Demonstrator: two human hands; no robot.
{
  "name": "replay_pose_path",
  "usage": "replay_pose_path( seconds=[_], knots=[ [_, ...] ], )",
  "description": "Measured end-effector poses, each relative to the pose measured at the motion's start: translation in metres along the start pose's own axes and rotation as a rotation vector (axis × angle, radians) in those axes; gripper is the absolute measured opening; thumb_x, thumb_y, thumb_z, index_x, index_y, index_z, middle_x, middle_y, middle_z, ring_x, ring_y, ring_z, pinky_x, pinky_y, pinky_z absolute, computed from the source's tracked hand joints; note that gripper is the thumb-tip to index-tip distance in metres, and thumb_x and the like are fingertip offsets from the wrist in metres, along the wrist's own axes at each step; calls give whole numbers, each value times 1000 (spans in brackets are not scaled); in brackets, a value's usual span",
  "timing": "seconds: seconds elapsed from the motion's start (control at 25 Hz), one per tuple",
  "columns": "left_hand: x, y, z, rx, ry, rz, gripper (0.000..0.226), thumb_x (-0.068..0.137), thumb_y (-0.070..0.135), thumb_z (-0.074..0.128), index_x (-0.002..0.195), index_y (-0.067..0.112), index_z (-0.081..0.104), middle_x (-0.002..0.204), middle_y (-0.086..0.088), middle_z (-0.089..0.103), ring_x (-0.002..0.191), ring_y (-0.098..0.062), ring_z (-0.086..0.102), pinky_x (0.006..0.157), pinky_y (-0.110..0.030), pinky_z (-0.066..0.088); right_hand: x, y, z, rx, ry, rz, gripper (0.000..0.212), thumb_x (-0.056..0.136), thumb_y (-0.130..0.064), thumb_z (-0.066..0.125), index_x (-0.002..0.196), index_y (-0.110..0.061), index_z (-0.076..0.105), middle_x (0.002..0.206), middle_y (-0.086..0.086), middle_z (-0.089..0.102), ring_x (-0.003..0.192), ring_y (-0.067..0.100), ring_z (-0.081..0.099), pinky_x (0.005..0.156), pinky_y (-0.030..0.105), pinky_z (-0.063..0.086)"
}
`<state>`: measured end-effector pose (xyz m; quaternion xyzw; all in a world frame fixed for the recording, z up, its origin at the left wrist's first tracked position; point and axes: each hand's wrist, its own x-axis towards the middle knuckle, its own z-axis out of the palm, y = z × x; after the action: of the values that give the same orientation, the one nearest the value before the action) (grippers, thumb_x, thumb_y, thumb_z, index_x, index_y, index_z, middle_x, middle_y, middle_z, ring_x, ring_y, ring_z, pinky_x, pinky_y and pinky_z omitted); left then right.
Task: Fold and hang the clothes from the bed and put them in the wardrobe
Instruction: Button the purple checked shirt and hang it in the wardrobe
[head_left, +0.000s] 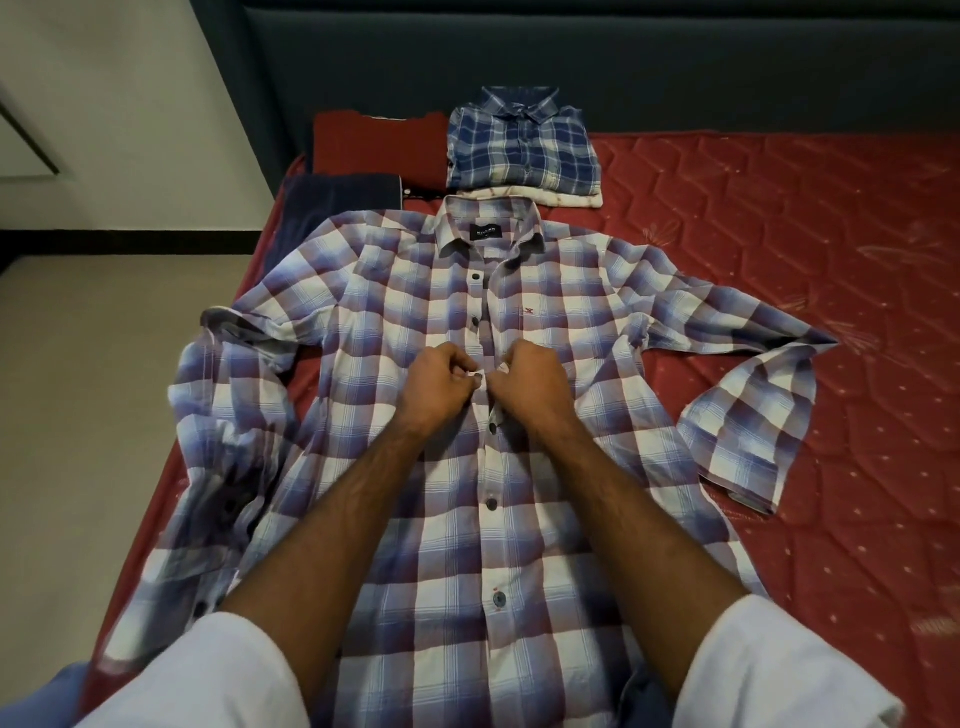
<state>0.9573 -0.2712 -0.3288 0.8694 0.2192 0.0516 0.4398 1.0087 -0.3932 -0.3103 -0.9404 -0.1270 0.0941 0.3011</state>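
Observation:
A checked shirt in blue, maroon and white lies face up and spread out on the red mattress, its collar toward the headboard. Both sleeves are bent at the sides, and the left one hangs over the bed's edge. My left hand and my right hand meet at the button placket in the middle of the chest. Each pinches the fabric edge there between curled fingers and thumb. Dark buttons show above and below the hands.
Behind the collar sits a folded blue checked shirt on a folded cream garment. A folded red garment and a dark blue one lie at the far left. A dark headboard closes the back; floor lies left.

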Motion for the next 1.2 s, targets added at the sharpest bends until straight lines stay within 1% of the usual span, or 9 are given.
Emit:
replay_pose_path(
  seconds=[0.12, 0.2, 0.32, 0.48, 0.6, 0.68, 0.8, 0.96, 1.2],
  knots=[
    [1, -1, 0, -131, 9, -71, 6, 96, 8, 66, 99, 13, 68, 99, -3, 69, 89, -16, 67, 77, -24, 59, -3, 16, -5, 311, -1, 68, 7, 98, -18, 66, 94, -13, 67, 81, 1, 66, 71, 12, 66, 80, 29, 61],
    [1, 3, -5, -289, -17, -162, 6, 94, 6, 69, 98, 9, 71, 96, -6, 70, 88, -18, 68, 62, -19, 56, -5, 21, -7, 469, -10, 84, 6, 95, -15, 70, 90, -12, 68, 81, 1, 68, 69, 13, 70, 68, 21, 60],
    [5, 8, -10, -376, -40, -260, 8, 90, 10, 74, 99, 9, 73, 99, -6, 72, 93, -20, 68, 62, -23, 57, -7, 20, -5, 576, -2, 90, 9, 92, -16, 75, 93, -9, 72, 81, 2, 71, 67, 14, 72, 62, 21, 60],
    [4, 13, -11, -416, -43, -309, 8, 89, 6, 74, 97, 9, 74, 98, -4, 72, 92, -17, 67, 62, -25, 56, -6, 17, 5, 539, 12, 97, 8, 93, -17, 74, 97, -11, 71, 84, 1, 72, 73, 14, 72, 69, 25, 61],
    [5, 14, -9, -409, -40, -318, 8, 90, 3, 72, 95, 8, 75, 97, -6, 73, 90, -17, 68, 61, -24, 55, -4, 16, 11, 505, 11, 111, 7, 95, -18, 71, 101, -14, 70, 87, -1, 72, 79, 14, 71, 77, 33, 62],
    [7, 14, -7, -396, -37, -335, 8, 91, 2, 70, 94, 9, 75, 97, -7, 73, 91, -18, 69, 65, -26, 57, -5, 16, 14, 479, 19, 109, 7, 96, -20, 69, 101, -16, 70, 88, -2, 72, 78, 14, 70, 78, 34, 62],
    [11, 13, -6, -362, -44, -335, 9, 93, 2, 67, 96, 7, 74, 95, -9, 73, 90, -21, 69, 73, -31, 60, -9, 13, 18, 436, 56, 83, 10, 97, -22, 68, 104, -16, 70, 92, -2, 71, 80, 11, 67, 80, 28, 59],
    [13, 13, -5, -291, -67, -305, 7, 95, 4, 66, 96, 7, 72, 96, -10, 71, 92, -22, 68, 77, -32, 60, -14, 11, 25, 448, 97, 70, 4, 97, -19, 67, 101, -17, 67, 91, -4, 69, 80, 9, 65, 78, 25, 58],
    [22, 19, -10, -207, -176, -314, 9, 96, 8, 66, 90, 11, 72, 95, -11, 70, 86, -22, 65, 79, -35, 62, -14, 13, 18, 494, 56, 79, 7, 97, -18, 68, 104, -16, 70, 85, -12, 64, 77, 6, 63, 64, 8, 42]
  ],
)
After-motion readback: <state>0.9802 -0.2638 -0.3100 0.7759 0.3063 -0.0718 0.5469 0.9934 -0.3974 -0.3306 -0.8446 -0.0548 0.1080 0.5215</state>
